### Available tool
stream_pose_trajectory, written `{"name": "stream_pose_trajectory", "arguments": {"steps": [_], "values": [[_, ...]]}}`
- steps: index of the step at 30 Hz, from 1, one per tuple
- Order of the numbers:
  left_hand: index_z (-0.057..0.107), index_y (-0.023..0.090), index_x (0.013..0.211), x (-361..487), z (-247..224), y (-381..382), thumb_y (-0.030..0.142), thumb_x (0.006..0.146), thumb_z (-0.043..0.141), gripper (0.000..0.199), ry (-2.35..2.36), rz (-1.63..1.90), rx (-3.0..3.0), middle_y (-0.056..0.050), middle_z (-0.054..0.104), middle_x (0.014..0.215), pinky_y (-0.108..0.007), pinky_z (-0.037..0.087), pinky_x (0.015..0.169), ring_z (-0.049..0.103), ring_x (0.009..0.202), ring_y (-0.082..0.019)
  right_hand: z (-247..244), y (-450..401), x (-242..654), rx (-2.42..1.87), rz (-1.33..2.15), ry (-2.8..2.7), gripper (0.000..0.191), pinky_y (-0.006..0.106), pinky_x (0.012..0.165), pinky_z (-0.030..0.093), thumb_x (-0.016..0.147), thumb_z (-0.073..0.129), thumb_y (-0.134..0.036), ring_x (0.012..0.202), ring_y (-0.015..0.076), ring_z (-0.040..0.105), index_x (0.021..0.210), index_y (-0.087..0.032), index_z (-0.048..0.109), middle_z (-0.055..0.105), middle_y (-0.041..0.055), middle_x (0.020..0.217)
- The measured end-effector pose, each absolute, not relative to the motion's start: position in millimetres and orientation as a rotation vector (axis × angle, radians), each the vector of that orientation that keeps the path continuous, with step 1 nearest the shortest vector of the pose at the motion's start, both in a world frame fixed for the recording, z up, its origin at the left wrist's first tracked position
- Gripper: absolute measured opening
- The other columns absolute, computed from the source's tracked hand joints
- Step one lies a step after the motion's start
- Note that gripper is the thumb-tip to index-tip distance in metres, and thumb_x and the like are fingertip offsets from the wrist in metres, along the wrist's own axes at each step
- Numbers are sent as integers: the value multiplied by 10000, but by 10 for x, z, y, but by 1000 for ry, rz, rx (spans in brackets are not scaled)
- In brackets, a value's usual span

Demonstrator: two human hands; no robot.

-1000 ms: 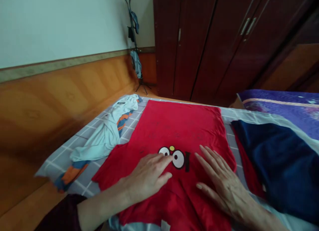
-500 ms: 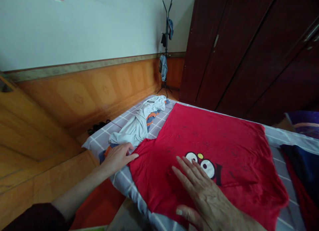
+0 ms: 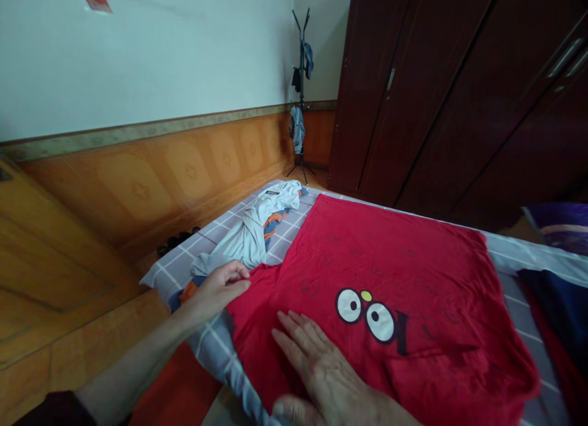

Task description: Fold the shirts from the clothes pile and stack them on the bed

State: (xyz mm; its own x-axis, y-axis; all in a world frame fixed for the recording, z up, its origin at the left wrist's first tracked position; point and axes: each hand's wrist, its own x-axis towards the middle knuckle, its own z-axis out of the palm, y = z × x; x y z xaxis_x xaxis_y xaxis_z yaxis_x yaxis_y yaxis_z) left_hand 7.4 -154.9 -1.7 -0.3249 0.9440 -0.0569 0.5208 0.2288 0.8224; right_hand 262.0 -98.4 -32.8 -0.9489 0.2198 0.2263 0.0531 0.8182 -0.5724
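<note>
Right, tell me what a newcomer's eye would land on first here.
Most likely the bright red shirt, spread over the grey checked sheet, with big cartoon eyes printed near its middle. Next, the right hand, palm down at the bottom of the view, and the left hand at the shirt's left edge. Behind, the tall dark wardrobe fills the upper right, with a black coat stand to its left.

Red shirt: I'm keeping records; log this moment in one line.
left hand: at sleeve edge; right hand: palm down on red shirt; red shirt: spread on checked sheet; pale garment: crumpled alongside
</note>
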Motion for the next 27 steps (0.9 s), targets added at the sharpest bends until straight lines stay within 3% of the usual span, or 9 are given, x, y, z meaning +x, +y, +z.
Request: {"name": "stream_pose_trajectory", "arguments": {"steps": [5,9,17,21,27], "values": [[478,189,987,669,179,-1291,333,824,491,218,1625,1049,1397,-10,599,870,-241,453,632,573,692,-116,-435,-833,2576,-735,1223,-2046,527,439,1015,416,920,429,-481,1227,229,493,1354,-180,427,512,134,1347],[464,185,1176,850,93,-1051,289,866,472,327,1457,934,1508,-70,609,1092,-242,496,627,631,718,-116,-564,-611,2520,-924,1274,-1699,465,424,915,489,889,464,-496,1070,236,603,1213,-169,530,633,140,1164],[639,189,1004,460,-101,-667,181,801,527,232,1945,719,1906,-25,691,969,-260,463,776,627,847,-158,-655,-528,2559,-975,886,-1937,469,390,833,504,729,519,-215,937,224,634,1193,-166,565,671,101,1046],[653,192,1001,410,-200,-541,261,801,572,227,1947,550,2013,-20,689,879,-247,435,715,617,787,-163,-571,-512,2586,-1141,746,-2183,496,360,694,515,718,477,-162,774,232,658,1205,-126,568,686,95,885],[650,181,737,303,-192,-413,338,755,634,159,1752,486,2082,14,615,690,-218,361,600,541,648,-132,-441,-530,2596,-1263,625,-2355,496,344,699,512,723,470,-125,825,257,679,1207,-147,577,712,101,913]]}}
